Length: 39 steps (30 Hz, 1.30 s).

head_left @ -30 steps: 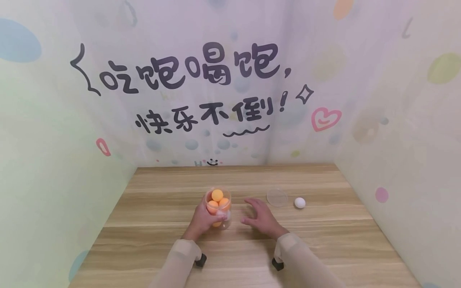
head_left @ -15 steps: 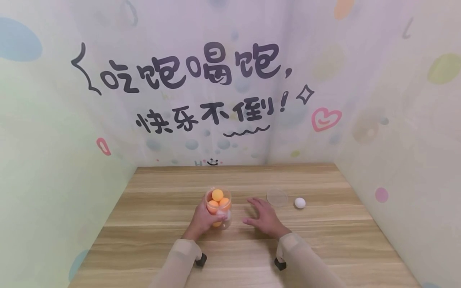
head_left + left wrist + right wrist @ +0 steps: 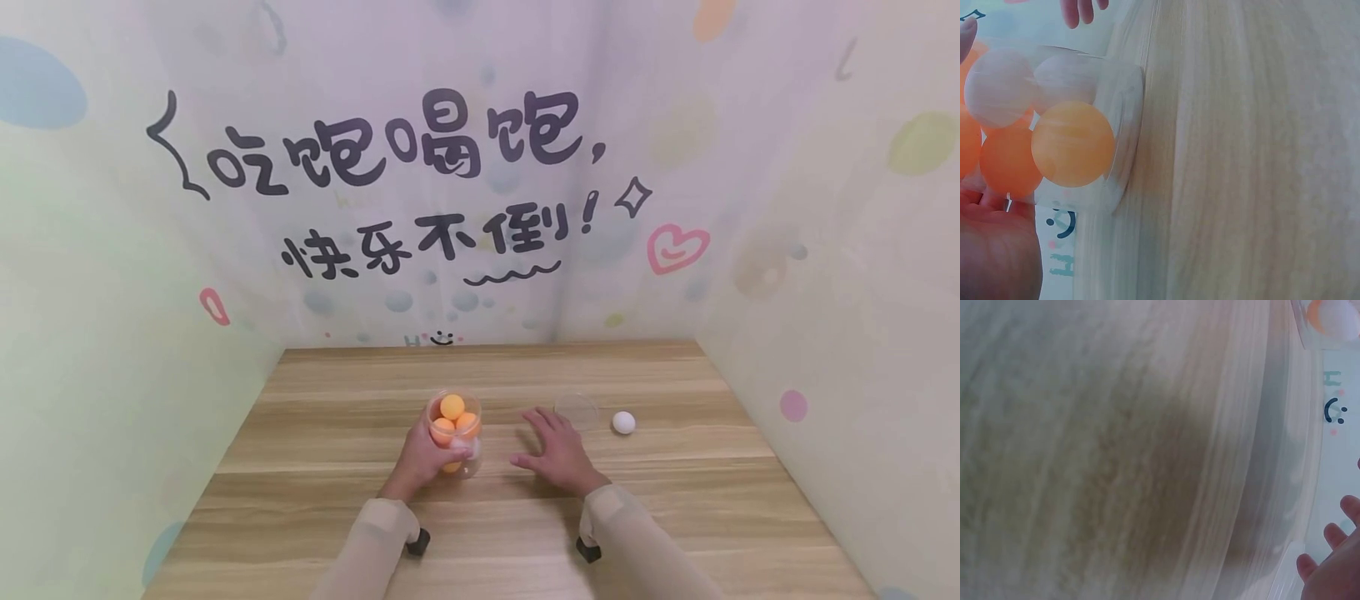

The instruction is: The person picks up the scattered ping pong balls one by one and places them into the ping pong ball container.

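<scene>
A clear plastic jar (image 3: 471, 468) stands upright on the wooden table, filled with orange and white ping-pong balls (image 3: 1073, 144). My left hand (image 3: 426, 458) grips the jar from its left side, thumb across the front. In the left wrist view the jar (image 3: 1127, 125) shows two white balls above several orange ones. To the right of the jar, my right hand (image 3: 558, 457) hovers over the table with fingers spread and nothing in them. Just behind that hand lies a round clear lid (image 3: 577, 410), partly overlapped by the fingers in the head view.
A single white ball (image 3: 624, 422) lies to the right of the lid. The wooden table (image 3: 495, 533) ends at a printed curtain wall (image 3: 480, 308) at the back, with pale walls on the left and right.
My right hand has drifted slightly to the right, away from the jar and closer to the lid. The left hand and the jar have stayed in place.
</scene>
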Available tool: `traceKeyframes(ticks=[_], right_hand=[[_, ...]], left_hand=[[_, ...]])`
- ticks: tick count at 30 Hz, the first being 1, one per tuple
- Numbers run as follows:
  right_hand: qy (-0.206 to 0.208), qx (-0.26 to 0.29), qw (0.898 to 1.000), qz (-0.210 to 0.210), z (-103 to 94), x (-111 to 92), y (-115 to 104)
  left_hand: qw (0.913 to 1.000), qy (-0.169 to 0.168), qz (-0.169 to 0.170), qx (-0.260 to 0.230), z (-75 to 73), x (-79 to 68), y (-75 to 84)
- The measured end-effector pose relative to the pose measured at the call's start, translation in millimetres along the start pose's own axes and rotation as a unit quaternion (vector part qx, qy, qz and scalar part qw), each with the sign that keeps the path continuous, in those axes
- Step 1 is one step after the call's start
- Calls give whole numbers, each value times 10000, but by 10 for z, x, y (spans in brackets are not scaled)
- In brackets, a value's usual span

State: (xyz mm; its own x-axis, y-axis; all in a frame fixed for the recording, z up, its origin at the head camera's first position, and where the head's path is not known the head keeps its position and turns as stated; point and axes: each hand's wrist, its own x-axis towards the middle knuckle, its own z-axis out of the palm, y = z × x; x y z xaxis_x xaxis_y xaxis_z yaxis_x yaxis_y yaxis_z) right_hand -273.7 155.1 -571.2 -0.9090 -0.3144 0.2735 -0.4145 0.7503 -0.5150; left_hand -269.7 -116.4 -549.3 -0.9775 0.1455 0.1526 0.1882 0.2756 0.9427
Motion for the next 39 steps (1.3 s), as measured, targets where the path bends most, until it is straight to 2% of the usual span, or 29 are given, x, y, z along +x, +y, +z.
traceKeyframes(ticks=[8,15,19,21,29,33,39], right_hand=[[-76,-138,9998,132,-62,-28,-38],[148,-574,9981,160,-45,-44,10],[305,-793,9960,261,-33,-51,53],[335,-905,9948,312,-25,-53,72],[348,-1068,9923,515,-38,-82,99],[433,-1290,9893,530,-30,-92,139],[544,-1621,9827,713,-39,-96,181]], left_hand=[[9998,-62,2,-190,-9,-5,-8],[9998,-167,42,23,-67,-121,344],[9998,-167,-53,78,-68,-138,395],[9999,-140,-29,46,-65,-137,381],[9999,-23,3,-103,-6,-8,-6],[9999,-11,100,-124,-7,-2,-41],[9999,-53,72,-88,-11,2,-33]])
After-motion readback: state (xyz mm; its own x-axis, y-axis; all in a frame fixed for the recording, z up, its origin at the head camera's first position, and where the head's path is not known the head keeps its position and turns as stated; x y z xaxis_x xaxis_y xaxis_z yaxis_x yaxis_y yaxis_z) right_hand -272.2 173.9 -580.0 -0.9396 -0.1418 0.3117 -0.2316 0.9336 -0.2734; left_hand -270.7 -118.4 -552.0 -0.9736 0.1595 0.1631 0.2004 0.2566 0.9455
